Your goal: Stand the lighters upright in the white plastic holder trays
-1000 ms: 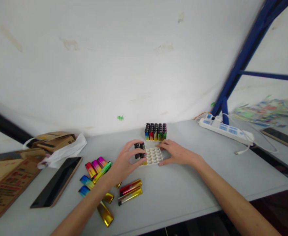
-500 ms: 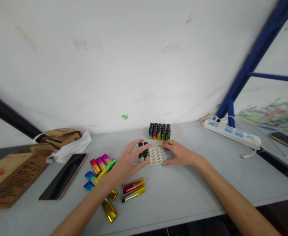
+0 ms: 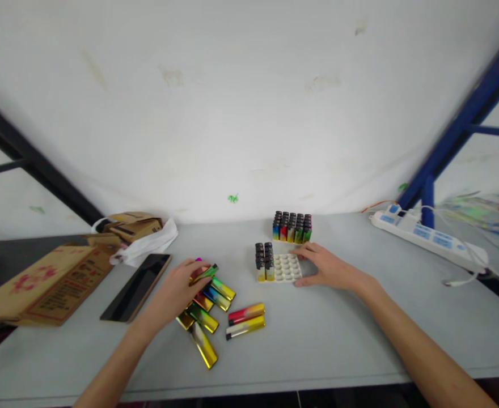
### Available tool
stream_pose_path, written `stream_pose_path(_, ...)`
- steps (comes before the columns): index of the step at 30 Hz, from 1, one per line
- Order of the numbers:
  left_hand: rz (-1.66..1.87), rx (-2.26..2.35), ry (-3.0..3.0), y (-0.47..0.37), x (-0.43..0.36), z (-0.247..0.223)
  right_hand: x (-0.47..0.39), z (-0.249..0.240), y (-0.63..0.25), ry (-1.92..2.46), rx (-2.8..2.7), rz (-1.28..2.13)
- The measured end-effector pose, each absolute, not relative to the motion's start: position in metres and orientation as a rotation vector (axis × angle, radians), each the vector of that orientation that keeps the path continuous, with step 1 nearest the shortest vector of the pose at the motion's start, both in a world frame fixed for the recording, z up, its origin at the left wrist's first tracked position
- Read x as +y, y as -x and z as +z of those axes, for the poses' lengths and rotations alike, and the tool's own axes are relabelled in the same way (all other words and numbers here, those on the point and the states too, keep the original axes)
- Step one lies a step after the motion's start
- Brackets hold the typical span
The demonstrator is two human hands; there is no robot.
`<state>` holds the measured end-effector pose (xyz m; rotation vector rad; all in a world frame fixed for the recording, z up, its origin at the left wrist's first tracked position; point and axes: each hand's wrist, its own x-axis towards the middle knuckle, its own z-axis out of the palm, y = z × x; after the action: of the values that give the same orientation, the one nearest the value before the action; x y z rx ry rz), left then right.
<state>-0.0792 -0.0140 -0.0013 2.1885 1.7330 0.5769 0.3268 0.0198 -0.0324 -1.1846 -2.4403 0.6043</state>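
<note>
My left hand (image 3: pixel 182 288) is over the pile of loose lighters, its fingers closed on a green lighter (image 3: pixel 206 274) with a dark end. Under and beside it lie several shiny lighters, among them a yellow lighter (image 3: pixel 204 347). A white tray (image 3: pixel 287 268) with round pockets sits in the middle of the table. Its left columns hold upright lighters (image 3: pixel 265 263) with black tops; the pockets to the right are bare. My right hand (image 3: pixel 326 266) grips the tray's right edge, thumb at the near corner and fingers at the far one.
A full block of upright lighters (image 3: pixel 292 228) stands behind the tray. Two lighters (image 3: pixel 246 321) lie in front of it. To the left are a dark phone (image 3: pixel 136 289), a white bag (image 3: pixel 151 246) and cardboard boxes (image 3: pixel 49 283). A power strip (image 3: pixel 430 238) lies at right.
My left hand has moved from the tray's left side down to the loose pile and closed on a green lighter. My right hand stays at the tray. The view has shifted left.
</note>
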Motion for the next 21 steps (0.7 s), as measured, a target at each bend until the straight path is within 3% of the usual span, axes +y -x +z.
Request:
stream_pose_path(7, 1.009, 1.314, -1.740, 0.041, -0.001, 0.027, 0.020, -0.032, -0.327, 1.180, -2.437, 0.613)
stream_pose_path(14, 0.985, 0.806, -0.989, -0.016, 0.026, 0.022, 0.019, -0.031, -0.326, 1.194, -2.427, 0.635)
stream_pose_path(21, 0.965, 0.767, -0.942, -0.017, 0.020, 0.003, 0.019, -0.031, -0.327, 1.200, -2.431, 0.641)
